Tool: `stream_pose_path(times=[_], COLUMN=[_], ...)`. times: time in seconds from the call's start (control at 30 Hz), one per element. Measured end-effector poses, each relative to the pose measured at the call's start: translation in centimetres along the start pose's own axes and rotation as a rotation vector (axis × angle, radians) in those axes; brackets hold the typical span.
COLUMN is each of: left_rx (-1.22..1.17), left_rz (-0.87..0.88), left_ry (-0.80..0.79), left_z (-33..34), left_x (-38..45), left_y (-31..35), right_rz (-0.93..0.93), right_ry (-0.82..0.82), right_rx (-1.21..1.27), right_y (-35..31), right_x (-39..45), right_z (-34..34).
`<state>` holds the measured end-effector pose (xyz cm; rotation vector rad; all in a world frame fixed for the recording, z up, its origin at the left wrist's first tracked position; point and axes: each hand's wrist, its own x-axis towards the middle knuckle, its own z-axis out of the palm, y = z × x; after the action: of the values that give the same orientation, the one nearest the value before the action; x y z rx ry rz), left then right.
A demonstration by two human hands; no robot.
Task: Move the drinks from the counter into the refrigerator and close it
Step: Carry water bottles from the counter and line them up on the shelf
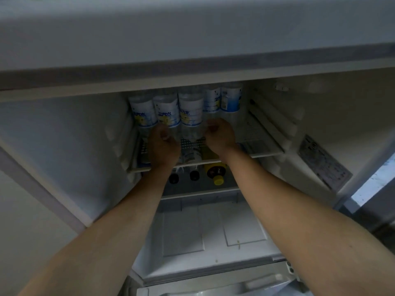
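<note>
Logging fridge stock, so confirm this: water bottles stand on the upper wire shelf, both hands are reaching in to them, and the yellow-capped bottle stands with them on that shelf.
One thing is wrong. The yellow-capped bottle is on the shelf below, under the upper wire shelf, as the head view shows. The water bottles do stand on the upper shelf, with the left hand and right hand reaching in to them.

upper shelf (pixel 265 153): water bottles (pixel 168 112) stood upright in rows | lower shelf (pixel 226 190): yellow-capped bottle (pixel 214 170), two dark-capped bottles (pixel 194 175)

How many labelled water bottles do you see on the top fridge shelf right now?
5 water bottles: three in front at left, and two behind at right. Both hands block the lower view, so more may be hidden.
</note>
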<state>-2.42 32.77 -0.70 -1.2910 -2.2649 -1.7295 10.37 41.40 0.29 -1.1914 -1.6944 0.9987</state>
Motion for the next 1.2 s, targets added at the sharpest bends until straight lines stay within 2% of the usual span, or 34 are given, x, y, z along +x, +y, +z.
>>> stream_pose_path(times=[0.13, 0.27, 0.37, 0.5, 0.6, 0.8, 0.97, 1.13, 1.2], left_rx=[-0.083, -0.201, -0.317, -0.438, -0.504, -0.552, -0.573, -0.191, -0.027], left_rz=[0.057, 0.108, 0.041, 0.091, 0.127, 0.212, 0.193, 0.102, -0.02], left_ry=[0.081, 0.128, 0.108, 0.026, -0.14, -0.442, -0.796, -1.31, -1.475], left_z=[-0.9, -1.2, -0.5, 0.6, 1.6, 3.6, 3.9, 4.2, 4.6], left_x=[-2.3, -5.0, -7.6, -13.6, -19.6, -33.5, -45.6, -53.7, -56.0], left_y=[0.1, 1.4, 3.0, 5.0, 6.7, 10.0, 10.1, 6.9, 4.9], right_rz=[-0.051, -0.041, -0.037, 0.021, 0.152, 0.253, 0.508, 0.86, 0.981], right_ry=[0.123, 0.189, 0.193, 0.194, 0.241, 0.519, 0.739, 0.958, 1.032], right_rx=[-0.023, 0.115, 0.151, 0.217, 0.234, 0.244, 0.203, 0.233, 0.25], right_y=[0.8, 1.2, 1.8, 4.1, 6.7, 12.8, 18.8, 24.7, 26.6], right_x=[-2.1, -5.3, -8.8, -15.6, -21.2, -34.1, -47.7, -62.4, -67.6], right_z=[-0.5, -2.1, -4.4, -9.0, -12.8, -20.3, -26.2, -30.9, -31.6])
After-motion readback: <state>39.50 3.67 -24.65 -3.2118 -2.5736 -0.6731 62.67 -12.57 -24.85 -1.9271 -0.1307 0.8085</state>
